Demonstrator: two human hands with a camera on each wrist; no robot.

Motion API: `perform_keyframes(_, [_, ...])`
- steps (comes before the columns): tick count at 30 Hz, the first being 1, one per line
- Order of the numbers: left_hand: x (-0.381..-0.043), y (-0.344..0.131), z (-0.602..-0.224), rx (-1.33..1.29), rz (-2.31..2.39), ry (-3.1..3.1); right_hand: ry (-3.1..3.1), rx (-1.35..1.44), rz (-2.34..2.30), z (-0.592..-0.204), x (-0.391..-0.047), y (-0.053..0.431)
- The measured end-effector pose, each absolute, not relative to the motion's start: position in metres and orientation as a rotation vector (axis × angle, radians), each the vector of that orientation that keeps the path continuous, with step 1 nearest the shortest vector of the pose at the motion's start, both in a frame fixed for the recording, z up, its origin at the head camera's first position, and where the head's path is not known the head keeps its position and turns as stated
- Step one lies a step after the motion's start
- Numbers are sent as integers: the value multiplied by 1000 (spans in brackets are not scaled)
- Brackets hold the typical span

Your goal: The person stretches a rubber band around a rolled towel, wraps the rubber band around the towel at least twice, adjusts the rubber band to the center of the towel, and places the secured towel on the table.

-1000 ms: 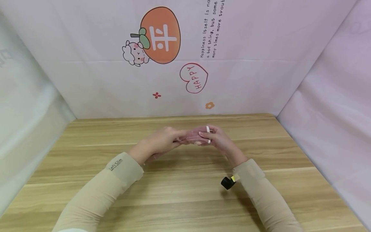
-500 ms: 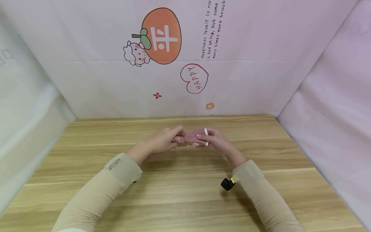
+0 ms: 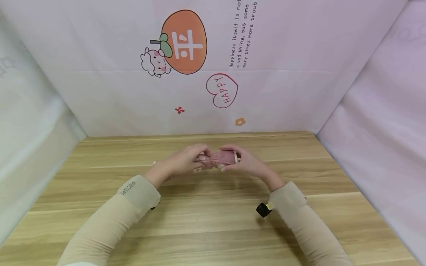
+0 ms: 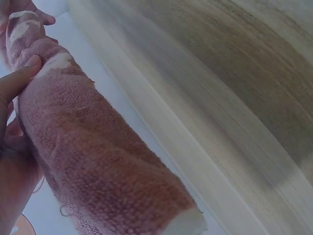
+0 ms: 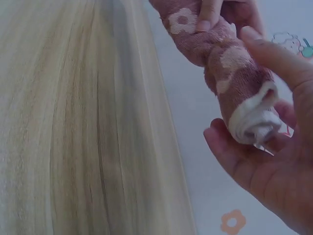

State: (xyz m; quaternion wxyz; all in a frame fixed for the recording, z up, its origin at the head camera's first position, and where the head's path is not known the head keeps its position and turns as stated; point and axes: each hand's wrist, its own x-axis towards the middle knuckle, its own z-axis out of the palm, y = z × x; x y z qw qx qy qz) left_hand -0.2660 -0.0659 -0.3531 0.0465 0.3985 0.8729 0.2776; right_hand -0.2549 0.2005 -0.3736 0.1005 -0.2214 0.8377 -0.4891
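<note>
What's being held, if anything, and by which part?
A rolled pink towel: the left hand grips it near its middle; the right hand curls round one white-edged end.

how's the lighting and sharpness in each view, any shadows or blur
Head: bright, fairly even light, soft shadows on the table below the sleeves, backdrop lettering readable; left wrist: dimmer, greyish, the rolled cloth's nearby pile visible; right wrist: also dim and cool-toned, slightly soft, but its flower pattern can be made out.
</note>
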Motion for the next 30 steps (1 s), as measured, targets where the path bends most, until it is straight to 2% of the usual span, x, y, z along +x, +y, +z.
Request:
perform_keyframes(4, [-267,-67,-354,1206,879,2624,2626,-705,-1269,-372,-254,195])
perform_keyframes(18, [-268,-76,-355,1270,863,2534,2512,-837,-1262,-371,-258,202])
perform_keyframes(30, [-265,-76,-357,1312,783,2523,2073,-571,-1563,-387,-263,207])
